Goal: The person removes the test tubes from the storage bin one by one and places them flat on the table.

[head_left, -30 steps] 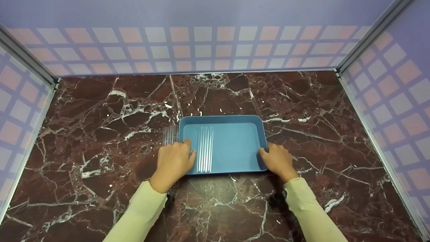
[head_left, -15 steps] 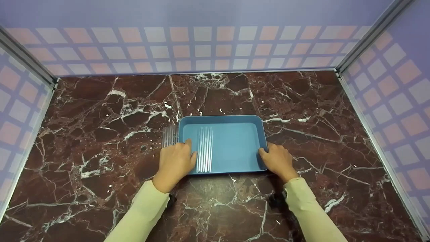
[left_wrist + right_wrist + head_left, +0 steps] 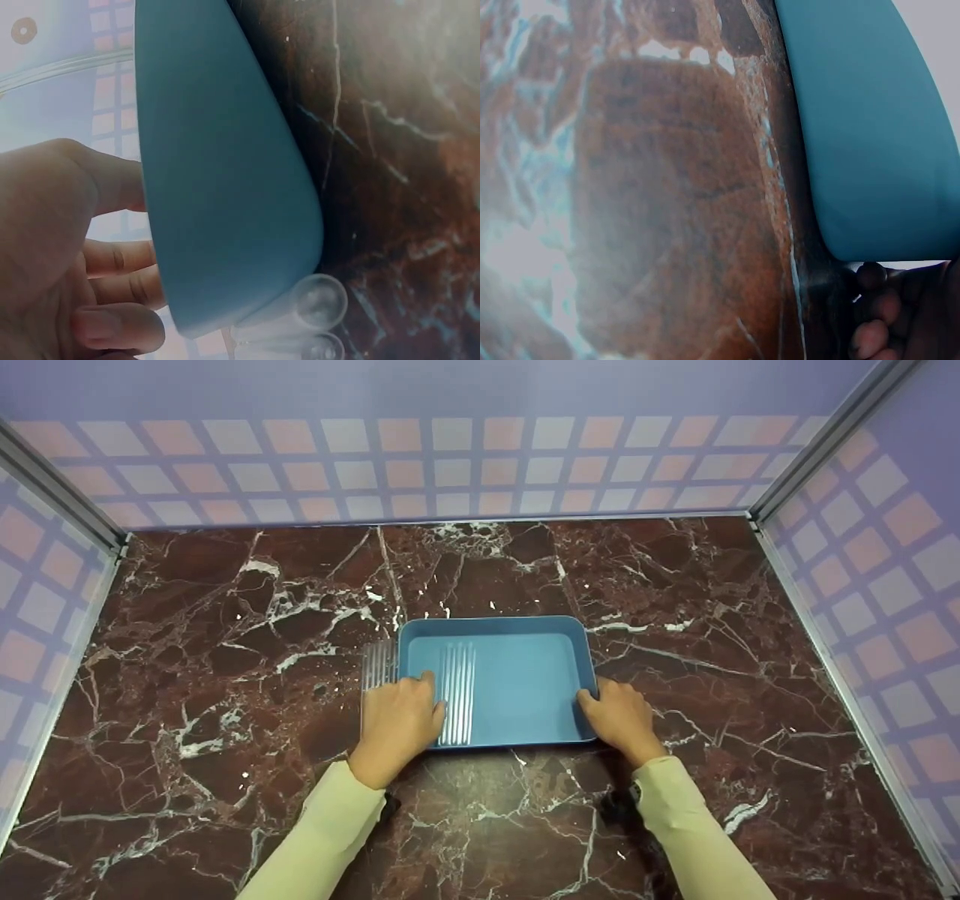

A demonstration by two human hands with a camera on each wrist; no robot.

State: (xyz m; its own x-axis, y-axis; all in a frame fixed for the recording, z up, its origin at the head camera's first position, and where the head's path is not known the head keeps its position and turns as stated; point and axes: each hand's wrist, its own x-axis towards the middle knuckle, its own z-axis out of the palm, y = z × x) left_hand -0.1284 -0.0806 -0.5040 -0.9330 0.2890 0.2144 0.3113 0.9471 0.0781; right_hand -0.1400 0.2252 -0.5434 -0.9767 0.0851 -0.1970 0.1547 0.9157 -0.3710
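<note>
A shallow blue tray [image 3: 517, 690] lies on the dark red marbled surface. Several clear test tubes [image 3: 459, 690] lie side by side in its left part. Another row of clear test tubes [image 3: 379, 660] lies outside, along the tray's left wall; their rounded ends [image 3: 320, 301] show in the left wrist view. My left hand [image 3: 397, 720] reaches over the left rim, its fingertips inside close to the inner tubes and partly hidden by the wall in the left wrist view; a gap shows between thumb and fingers. My right hand [image 3: 621, 716] grips the right rim, thumb inside, fingers outside.
A tiled-pattern back wall [image 3: 450, 465] closes off the far side. Side panels [image 3: 885, 577] with metal edging stand at left and right. The marbled surface [image 3: 225, 675] spreads around the tray.
My left hand has shifted slightly to the right, further over the left rim toward the inner tubes. The tray, the tubes and my right hand stay in place.
</note>
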